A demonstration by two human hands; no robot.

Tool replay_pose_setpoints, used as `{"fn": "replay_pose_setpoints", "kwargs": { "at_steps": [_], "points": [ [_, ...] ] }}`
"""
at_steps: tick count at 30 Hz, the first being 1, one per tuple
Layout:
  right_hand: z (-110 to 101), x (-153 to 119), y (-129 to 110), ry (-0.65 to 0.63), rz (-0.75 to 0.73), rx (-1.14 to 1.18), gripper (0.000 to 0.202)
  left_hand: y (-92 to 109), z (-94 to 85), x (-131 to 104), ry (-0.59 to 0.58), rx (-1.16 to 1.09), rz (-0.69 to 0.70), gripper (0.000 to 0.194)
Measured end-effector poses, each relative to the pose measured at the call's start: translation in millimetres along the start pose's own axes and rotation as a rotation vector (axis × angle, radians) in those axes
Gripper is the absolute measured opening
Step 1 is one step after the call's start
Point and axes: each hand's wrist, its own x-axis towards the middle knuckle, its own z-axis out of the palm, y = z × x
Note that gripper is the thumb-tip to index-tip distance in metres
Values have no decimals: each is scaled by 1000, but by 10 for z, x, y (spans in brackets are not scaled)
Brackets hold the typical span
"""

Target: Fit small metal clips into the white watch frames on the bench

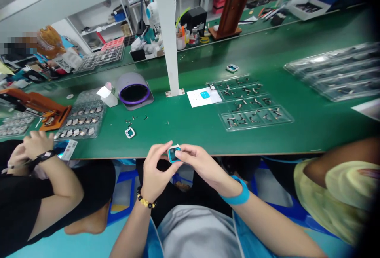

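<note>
Just in front of the table's near edge, both hands hold a small watch case (171,156), whitish at the rim with blue inside. My left hand (156,171) grips its left side, fingers behind and thumb beneath. From the right, my right hand (197,161) has its thumb pressed on the case's face; its other fingers are partly hidden behind. A similar white case (130,133) lies on the green table, with several tiny dark parts (128,122) beyond it. Another case (232,68) lies farther back on the right.
A clear tray (257,123) of small flex parts lies to the right, near a white sheet (194,99) with a blue piece. A metal post (170,52) rises mid-table beside a grey-purple device (134,90). Co-workers sit on both sides; one's hands (37,147) are at left.
</note>
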Motion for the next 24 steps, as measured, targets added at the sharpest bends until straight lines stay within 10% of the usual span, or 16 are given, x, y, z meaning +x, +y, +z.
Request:
{"fn": "replay_pose_setpoints", "kwargs": {
  "at_steps": [24],
  "points": [
    [74, -100, -22, -96, 93, 136, 42, -11, -126, -50, -26, 42, 48, 63]
  ]
}}
